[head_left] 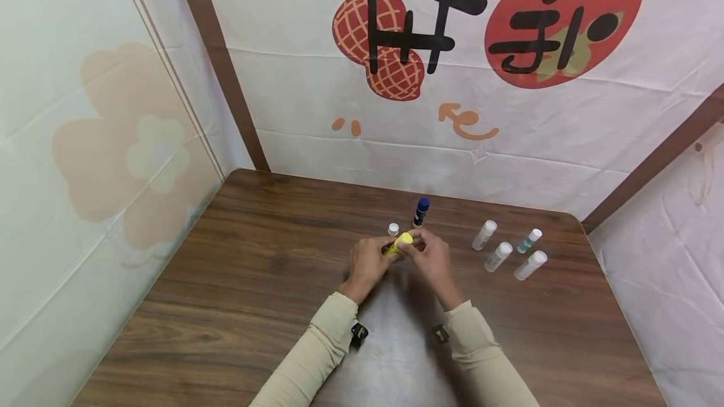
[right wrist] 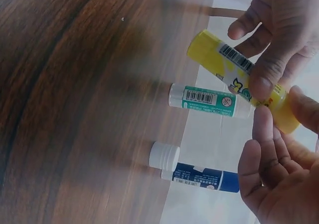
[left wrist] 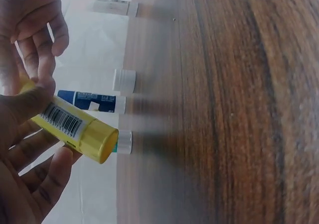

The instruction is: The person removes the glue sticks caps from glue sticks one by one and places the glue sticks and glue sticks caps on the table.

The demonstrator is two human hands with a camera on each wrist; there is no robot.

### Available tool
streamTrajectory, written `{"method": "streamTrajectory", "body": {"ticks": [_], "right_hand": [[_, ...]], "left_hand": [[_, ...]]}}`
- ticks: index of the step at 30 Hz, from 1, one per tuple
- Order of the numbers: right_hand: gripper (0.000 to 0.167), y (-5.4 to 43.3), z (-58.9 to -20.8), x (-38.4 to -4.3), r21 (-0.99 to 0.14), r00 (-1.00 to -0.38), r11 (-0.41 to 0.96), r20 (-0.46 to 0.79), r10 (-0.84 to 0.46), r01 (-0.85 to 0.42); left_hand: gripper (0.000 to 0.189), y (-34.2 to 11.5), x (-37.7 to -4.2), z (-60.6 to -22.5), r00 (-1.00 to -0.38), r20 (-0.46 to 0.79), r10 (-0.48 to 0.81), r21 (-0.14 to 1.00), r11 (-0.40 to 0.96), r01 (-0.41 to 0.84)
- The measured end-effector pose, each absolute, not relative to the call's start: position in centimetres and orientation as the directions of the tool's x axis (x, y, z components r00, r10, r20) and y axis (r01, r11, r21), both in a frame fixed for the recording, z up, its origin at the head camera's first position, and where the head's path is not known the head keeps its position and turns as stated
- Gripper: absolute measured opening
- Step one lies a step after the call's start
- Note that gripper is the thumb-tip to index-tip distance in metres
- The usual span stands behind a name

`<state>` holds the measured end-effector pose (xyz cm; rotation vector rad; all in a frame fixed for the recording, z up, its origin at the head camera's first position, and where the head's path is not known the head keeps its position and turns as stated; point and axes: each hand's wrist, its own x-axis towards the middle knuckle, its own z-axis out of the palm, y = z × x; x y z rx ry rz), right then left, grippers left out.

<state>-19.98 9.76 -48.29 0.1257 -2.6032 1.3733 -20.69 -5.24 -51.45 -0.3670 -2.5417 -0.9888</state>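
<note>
A yellow glue stick (head_left: pixel 400 243) is held tilted between both hands above the table. My left hand (head_left: pixel 367 262) grips its barcode-labelled body, the thumb lying across it in the left wrist view. My right hand (head_left: pixel 432 262) pinches the upper yellow end between thumb and fingers. Just beyond the hands, a blue glue stick (head_left: pixel 421 212) stands upright. Close in front of it sits a short white cap (right wrist: pixel 164 156), and to its left stands a green-labelled glue stick (right wrist: pixel 208 100). The lower end (left wrist: pixel 99 141) of the yellow stick sticks out below the left fingers.
Right of the hands stand several white-capped sticks, among them a white one (head_left: pixel 484 235), another white one (head_left: pixel 498 257) and a teal-labelled one (head_left: pixel 530 240). The brown wooden table (head_left: pixel 237 281) meets a printed fabric wall (head_left: pixel 305 105) at its back edge.
</note>
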Motion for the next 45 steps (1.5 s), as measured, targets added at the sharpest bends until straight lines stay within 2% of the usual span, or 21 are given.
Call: {"method": "streamTrajectory", "body": {"ticks": [8,14,23,27,31,39,45], "right_hand": [[0.020,10.0,-48.3,-20.0,-0.799,-0.974,0.560,0.209,-0.086,-0.221],[0.025,10.5,-48.4,-20.1,-0.768,-0.948,0.557,0.253,-0.190,-0.317],[0.035,11.2,-48.3,-20.1,-0.688,-0.891,0.570,0.308,-0.332,-0.450],[0.036,11.4,-47.9,-20.2,-0.682,-0.874,0.547,0.354,-0.334,-0.485],[0.039,12.0,-47.7,-20.1,-0.705,-0.892,0.546,0.361,-0.273,-0.453],[0.038,13.1,-48.3,-20.0,-0.724,-0.948,0.613,0.265,-0.175,-0.315],[0.037,13.4,-49.5,-19.9,-0.685,-0.973,0.692,0.192,-0.127,-0.226]], "left_hand": [[0.036,-5.7,-20.6,-51.3,-0.918,0.378,0.120,0.624,0.699,0.348],[0.039,-6.3,-20.7,-51.2,-0.926,0.343,0.159,0.658,0.663,0.357],[0.038,-6.7,-21.3,-51.7,-0.922,0.316,0.226,0.761,0.520,0.388],[0.036,-6.8,-21.5,-52.0,-0.930,0.287,0.228,0.811,0.460,0.363],[0.032,-6.8,-21.5,-52.5,-0.943,0.260,0.208,0.855,0.404,0.325],[0.029,-6.8,-21.4,-53.0,-0.958,0.239,0.161,0.891,0.355,0.282],[0.027,-6.7,-21.5,-53.2,-0.960,0.231,0.156,0.896,0.350,0.273]]}}
